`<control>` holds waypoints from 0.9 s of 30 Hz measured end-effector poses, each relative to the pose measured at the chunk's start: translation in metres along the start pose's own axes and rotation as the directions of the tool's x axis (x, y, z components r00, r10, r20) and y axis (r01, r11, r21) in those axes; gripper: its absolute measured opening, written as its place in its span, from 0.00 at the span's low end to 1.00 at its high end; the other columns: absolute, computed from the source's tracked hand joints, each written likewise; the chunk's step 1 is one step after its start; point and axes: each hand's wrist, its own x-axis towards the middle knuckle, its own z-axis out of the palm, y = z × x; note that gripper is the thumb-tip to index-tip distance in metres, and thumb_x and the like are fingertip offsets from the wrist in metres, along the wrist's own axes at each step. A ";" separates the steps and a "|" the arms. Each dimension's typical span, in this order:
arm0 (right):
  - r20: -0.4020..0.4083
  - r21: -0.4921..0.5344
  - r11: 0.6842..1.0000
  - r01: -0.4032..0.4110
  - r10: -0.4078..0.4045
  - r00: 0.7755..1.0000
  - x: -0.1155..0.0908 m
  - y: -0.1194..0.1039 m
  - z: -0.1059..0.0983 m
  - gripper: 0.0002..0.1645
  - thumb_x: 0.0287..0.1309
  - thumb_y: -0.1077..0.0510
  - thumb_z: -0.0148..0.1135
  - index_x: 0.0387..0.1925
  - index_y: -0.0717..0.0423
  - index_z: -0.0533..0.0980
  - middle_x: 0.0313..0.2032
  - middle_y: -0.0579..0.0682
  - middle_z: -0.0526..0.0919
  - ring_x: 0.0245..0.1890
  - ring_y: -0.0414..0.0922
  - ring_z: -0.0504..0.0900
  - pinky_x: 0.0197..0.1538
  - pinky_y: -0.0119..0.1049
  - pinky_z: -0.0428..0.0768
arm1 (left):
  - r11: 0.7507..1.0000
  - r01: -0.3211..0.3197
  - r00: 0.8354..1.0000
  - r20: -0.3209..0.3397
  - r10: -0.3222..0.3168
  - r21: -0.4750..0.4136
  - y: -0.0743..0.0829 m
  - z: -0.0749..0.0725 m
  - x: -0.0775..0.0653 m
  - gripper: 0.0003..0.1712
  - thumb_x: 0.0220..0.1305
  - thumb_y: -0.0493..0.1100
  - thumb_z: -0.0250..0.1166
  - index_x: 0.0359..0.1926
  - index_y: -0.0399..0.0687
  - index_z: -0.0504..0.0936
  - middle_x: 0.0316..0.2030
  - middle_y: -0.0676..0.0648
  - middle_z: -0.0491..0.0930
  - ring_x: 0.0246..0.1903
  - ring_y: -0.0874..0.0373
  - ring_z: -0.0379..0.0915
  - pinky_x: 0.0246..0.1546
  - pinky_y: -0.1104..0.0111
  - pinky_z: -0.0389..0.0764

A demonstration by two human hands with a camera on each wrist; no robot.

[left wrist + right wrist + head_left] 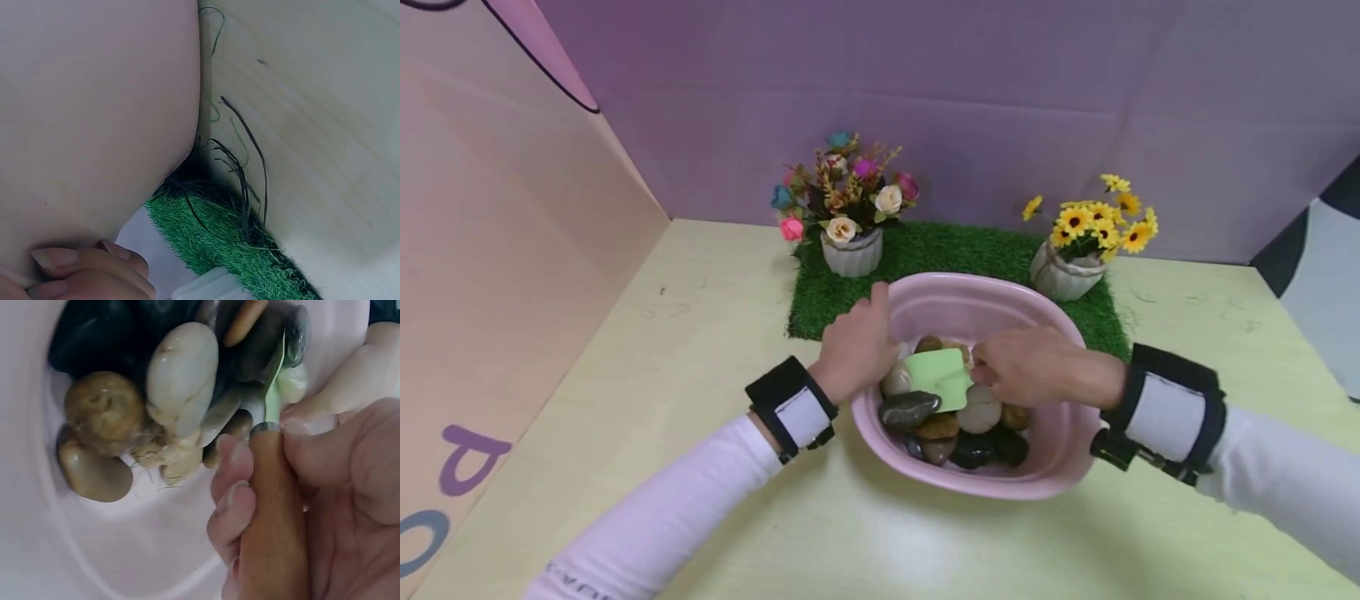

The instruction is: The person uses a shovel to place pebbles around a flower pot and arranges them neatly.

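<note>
Inside the pink basin (962, 485), I see a wooden-handled tool (273, 519), its handle wrapped by the fingers of the right hand (1030, 364). Its green blade (936, 375) extends from the thumb side, above the basin's stones (979, 410). The left hand (856, 346) grips the basin's left rim. Beyond the basin, two flowerpots (852, 252) stand on artificial grass (958, 248).
</note>
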 end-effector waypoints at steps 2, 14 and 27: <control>-0.030 -0.001 1.000 0.031 -0.031 0.999 -0.001 0.003 0.003 0.07 0.63 0.60 0.55 0.30 0.47 0.77 0.24 0.43 0.75 0.24 0.39 0.71 0.27 0.31 0.68 | 1.000 0.001 1.000 0.005 -0.001 0.004 0.000 0.000 0.000 0.37 0.61 0.41 0.65 0.67 0.39 0.58 0.41 0.35 0.79 0.29 0.42 0.80 0.21 0.57 0.77; -0.110 -0.163 0.985 0.054 -0.073 0.991 -0.017 0.007 0.020 0.03 0.61 0.55 0.63 0.33 0.42 0.76 0.24 0.38 0.78 0.27 0.39 0.77 0.40 0.45 0.72 | 1.000 -0.011 1.000 -0.008 0.012 0.023 0.000 0.000 0.000 0.36 0.60 0.37 0.62 0.67 0.37 0.58 0.39 0.36 0.79 0.24 0.46 0.77 0.16 0.62 0.73; -0.115 -0.238 0.971 0.007 -0.035 0.993 -0.027 -0.002 0.032 0.04 0.60 0.53 0.64 0.35 0.44 0.76 0.29 0.40 0.81 0.32 0.47 0.80 0.47 0.53 0.67 | 1.000 0.005 1.000 0.001 -0.005 0.023 0.002 0.000 0.001 0.36 0.61 0.38 0.63 0.67 0.38 0.58 0.40 0.36 0.79 0.27 0.45 0.79 0.17 0.61 0.74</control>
